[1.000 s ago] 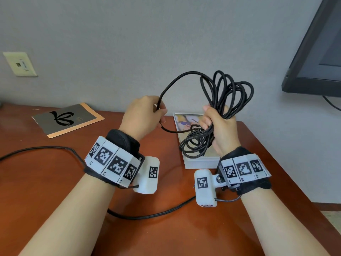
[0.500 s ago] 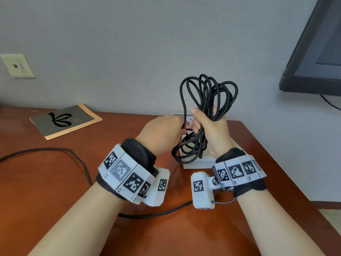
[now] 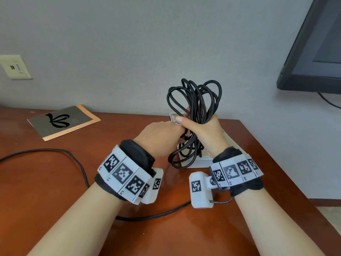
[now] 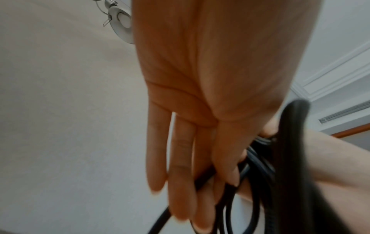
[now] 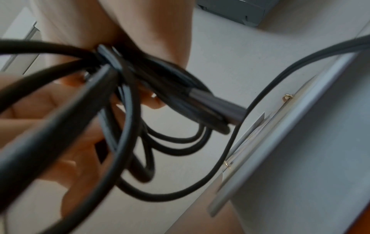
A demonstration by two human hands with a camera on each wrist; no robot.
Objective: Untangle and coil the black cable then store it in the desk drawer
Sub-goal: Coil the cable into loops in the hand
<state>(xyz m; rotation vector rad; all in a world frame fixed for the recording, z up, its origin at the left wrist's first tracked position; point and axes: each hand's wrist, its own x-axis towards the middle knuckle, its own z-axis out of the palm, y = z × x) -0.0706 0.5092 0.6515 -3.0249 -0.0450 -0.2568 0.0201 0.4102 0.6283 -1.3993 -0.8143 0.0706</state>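
Note:
My right hand (image 3: 191,124) grips the black cable (image 3: 200,108) as an upright bundle of several loops above the desk (image 3: 46,200). Loops stand above the fist and hang below it. My left hand (image 3: 177,132) is pressed against the bundle from the left. In the left wrist view, the left hand (image 4: 192,174) has straight fingers, with the thumb pinching a strand of the cable (image 4: 258,166) against them. The right wrist view shows the cable (image 5: 130,110) crossing my right hand (image 5: 66,134), with a grey plug (image 5: 218,107) sticking out. No drawer is in view.
A white box (image 3: 199,163) lies on the desk under the hanging loops. A grey and orange booklet (image 3: 62,121) lies at the back left. A second black cord (image 3: 79,163) trails across the desk. A monitor (image 3: 313,52) hangs at the upper right, a wall outlet (image 3: 14,67) at the left.
My left hand has moved right, bringing its wide loop of cable in against the bundle in my right hand. The loops now stand narrower and more upright.

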